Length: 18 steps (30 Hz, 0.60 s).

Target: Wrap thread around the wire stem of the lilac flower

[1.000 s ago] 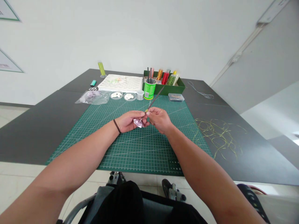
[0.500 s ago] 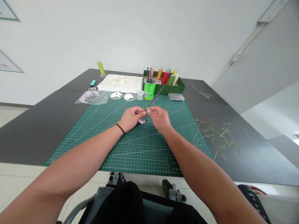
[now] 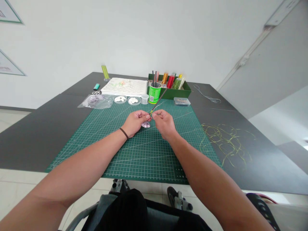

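Room: White walls, and a dark table with a green cutting mat on it.

Far left: Scissors sit on a clear bag, near two small dishes.

Left hand: Fingers curl shut and seem to pinch the low end of the stick.

Held thing: A thin stick points up and away, and a small pink flower sits at its low end, just under the hands, above the mat.

Right hand: Thumb and finger pinch the stick where yellow thread wraps it.

Far right: Loose gold thread lies on the table.

Handling: The stick looks light and stiff. The flower looks thin and soft, so hold the stick, not the petals.
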Tool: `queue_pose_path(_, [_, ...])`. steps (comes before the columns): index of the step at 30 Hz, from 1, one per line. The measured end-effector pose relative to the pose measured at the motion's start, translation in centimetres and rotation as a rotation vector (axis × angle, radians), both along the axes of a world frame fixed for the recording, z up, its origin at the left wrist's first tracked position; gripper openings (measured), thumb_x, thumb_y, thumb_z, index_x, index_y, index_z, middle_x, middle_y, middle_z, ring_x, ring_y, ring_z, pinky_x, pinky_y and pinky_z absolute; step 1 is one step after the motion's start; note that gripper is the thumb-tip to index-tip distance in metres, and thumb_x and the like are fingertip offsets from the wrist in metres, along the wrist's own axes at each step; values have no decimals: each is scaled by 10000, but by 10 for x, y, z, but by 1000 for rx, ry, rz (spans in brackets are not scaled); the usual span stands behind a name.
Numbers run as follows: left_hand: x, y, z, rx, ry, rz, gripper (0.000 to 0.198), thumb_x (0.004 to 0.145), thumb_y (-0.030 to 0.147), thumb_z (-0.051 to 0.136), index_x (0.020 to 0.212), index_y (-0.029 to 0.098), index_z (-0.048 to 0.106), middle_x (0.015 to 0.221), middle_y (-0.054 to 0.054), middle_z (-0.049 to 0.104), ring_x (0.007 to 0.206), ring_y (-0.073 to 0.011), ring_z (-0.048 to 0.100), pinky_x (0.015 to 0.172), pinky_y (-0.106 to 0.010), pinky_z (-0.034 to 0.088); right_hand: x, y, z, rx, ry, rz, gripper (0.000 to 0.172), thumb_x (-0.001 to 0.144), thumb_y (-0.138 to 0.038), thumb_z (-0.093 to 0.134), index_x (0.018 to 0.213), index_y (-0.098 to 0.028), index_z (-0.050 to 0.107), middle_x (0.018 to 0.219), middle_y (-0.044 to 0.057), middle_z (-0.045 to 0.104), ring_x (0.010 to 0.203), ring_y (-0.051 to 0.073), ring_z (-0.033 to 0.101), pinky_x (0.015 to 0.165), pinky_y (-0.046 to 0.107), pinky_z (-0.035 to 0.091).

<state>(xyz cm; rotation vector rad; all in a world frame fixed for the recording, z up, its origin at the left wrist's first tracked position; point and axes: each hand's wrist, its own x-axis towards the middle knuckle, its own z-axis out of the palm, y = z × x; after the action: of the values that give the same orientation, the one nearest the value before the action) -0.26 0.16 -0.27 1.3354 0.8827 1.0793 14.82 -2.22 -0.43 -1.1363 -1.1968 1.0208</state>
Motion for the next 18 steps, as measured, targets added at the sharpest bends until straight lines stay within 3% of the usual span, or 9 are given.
queue_pose_path(13, [0,0,1,-22,-57,-33,310,692,398,823,790,148,667,741,-22,723,682,-129,632,711,-295,498,1,2,2,1,-28,2,179,767,-373,666,803,-215,588,464,-104,410,396,70,274,391,237,189])
queue_pose_path(18, [0,-1,0,-63,-100,-87,343,677,433,839,768,150,667,698,-2,700,621,-109,600,645,-264,463,1,1,4,-12,7,31,208,748,-390,669,813,-207,594,500,-81,512,398,65,320,406,227,223])
